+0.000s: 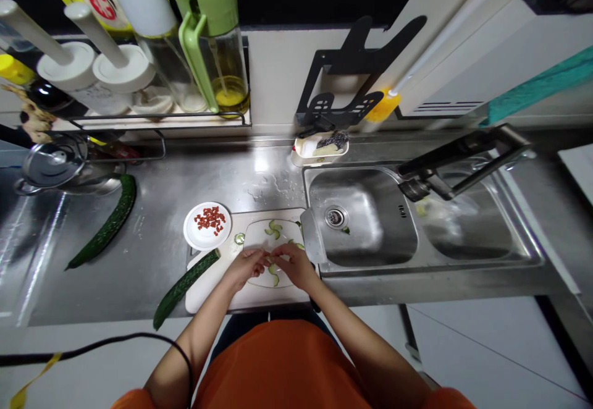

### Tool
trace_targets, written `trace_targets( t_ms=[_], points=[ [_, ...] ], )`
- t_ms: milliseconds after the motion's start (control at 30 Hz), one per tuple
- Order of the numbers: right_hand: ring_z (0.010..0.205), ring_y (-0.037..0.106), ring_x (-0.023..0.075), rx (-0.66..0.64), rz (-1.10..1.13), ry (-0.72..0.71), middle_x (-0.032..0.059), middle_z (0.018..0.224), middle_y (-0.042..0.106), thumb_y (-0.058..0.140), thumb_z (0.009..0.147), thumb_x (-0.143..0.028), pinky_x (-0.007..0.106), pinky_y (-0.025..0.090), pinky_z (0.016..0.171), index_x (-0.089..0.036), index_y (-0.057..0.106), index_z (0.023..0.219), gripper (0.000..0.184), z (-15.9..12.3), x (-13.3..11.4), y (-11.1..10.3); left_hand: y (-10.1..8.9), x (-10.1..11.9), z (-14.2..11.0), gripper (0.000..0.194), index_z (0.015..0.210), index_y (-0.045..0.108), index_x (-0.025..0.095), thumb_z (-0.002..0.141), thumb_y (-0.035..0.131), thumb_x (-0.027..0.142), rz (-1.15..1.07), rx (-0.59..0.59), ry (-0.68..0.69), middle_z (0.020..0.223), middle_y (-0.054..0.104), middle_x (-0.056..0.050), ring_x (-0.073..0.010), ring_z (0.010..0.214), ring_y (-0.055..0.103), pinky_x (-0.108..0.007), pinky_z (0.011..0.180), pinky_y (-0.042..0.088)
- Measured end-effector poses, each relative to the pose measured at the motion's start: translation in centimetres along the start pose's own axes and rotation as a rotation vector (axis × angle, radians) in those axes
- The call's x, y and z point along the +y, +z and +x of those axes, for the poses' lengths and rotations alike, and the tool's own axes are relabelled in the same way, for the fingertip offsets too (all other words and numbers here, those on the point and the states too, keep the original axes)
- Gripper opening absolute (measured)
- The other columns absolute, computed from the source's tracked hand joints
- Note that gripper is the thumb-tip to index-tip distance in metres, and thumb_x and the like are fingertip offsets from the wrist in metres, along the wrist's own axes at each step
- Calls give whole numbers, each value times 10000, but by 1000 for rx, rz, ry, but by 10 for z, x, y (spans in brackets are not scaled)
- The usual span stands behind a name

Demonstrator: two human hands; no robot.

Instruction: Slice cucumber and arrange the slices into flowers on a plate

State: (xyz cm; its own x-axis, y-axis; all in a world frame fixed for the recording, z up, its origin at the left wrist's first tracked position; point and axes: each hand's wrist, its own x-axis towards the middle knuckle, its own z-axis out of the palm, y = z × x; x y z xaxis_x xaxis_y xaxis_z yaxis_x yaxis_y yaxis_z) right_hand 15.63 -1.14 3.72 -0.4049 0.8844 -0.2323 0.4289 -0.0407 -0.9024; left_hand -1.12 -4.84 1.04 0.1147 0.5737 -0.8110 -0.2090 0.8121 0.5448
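My left hand [249, 268] and my right hand [297, 265] meet fingertip to fingertip above a pale plate [252, 230] with a thin dark rim line. Both are closed in a pinch, and what lies between the fingertips is too small to make out. Thin green cucumber slices [273, 230] are spread on the plate, some partly behind my fingers. Under it is a white cutting board [204, 295]. A cleaver [314, 236] lies at the board's right edge, its handle partly hidden by my right arm. One cut cucumber [185, 288] rests across the board's left edge.
A white dish [193, 236] of diced reddish-brown pieces sits behind the board. Farther left lies a whole cucumber [109, 230]. To the right are a double sink [370, 211] and a dark faucet [445, 162]. A rack [157, 123] holds jars and an oil bottle [227, 69].
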Motion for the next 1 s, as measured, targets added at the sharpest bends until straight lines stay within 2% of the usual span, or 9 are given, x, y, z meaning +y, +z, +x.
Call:
trace_targets(
  t_ms=[200, 333, 433, 567, 733, 867, 1000],
  points=[
    [721, 592, 142, -40, -74, -84, -5, 706, 680, 606, 833, -345, 296, 403, 771, -226, 689, 717, 186, -1, -1, -4, 2, 2, 0, 477, 849, 662, 127, 596, 739, 524, -60, -58, -22, 699, 636, -29, -59, 547, 501, -185, 522, 304],
    [740, 602, 152, -25, -87, -70, 2, 721, 685, 623, 808, -294, 294, 412, 761, -215, 684, 719, 133, -1, 2, -6, 1, 7, -2, 527, 926, 685, 134, 517, 805, 443, -79, -38, -17, 694, 638, -19, -69, 580, 525, -193, 560, 335],
    [716, 601, 148, -57, -115, -33, -2, 712, 684, 613, 792, -248, 274, 419, 710, -215, 683, 715, 109, -1, 3, -8, 0, 9, -3, 566, 980, 684, 135, 516, 796, 438, -36, 11, -2, 738, 663, -40, -96, 630, 565, -216, 609, 371],
    [647, 586, 132, -123, -126, 34, -7, 694, 682, 582, 778, -216, 240, 405, 607, -210, 692, 725, 122, -1, 5, -9, -1, 7, -5, 472, 932, 695, 143, 568, 737, 440, 99, 92, 93, 761, 680, -50, -129, 681, 595, -230, 621, 389],
    [633, 591, 135, -178, -151, 88, -2, 672, 686, 575, 751, -179, 238, 406, 591, -208, 691, 690, 134, 0, 13, -8, -1, -4, -8, 261, 800, 681, 162, 623, 673, 354, 244, 121, 226, 733, 679, -31, -135, 666, 591, -238, 613, 410],
    [674, 593, 166, -231, -360, 76, 19, 643, 678, 585, 755, -191, 265, 394, 614, -214, 697, 673, 141, 0, 16, -4, 1, -17, -12, 157, 741, 661, 178, 686, 627, 320, 414, 188, 323, 694, 666, -15, -127, 639, 579, -236, 632, 421],
    [824, 583, 230, -223, -627, 69, 56, 682, 675, 584, 759, -176, 309, 383, 656, -224, 697, 711, 133, -4, 12, 1, 7, -27, -19, 135, 778, 659, 203, 767, 551, 284, 649, 220, 393, 695, 660, 4, -120, 637, 576, -222, 615, 399]
  ],
)
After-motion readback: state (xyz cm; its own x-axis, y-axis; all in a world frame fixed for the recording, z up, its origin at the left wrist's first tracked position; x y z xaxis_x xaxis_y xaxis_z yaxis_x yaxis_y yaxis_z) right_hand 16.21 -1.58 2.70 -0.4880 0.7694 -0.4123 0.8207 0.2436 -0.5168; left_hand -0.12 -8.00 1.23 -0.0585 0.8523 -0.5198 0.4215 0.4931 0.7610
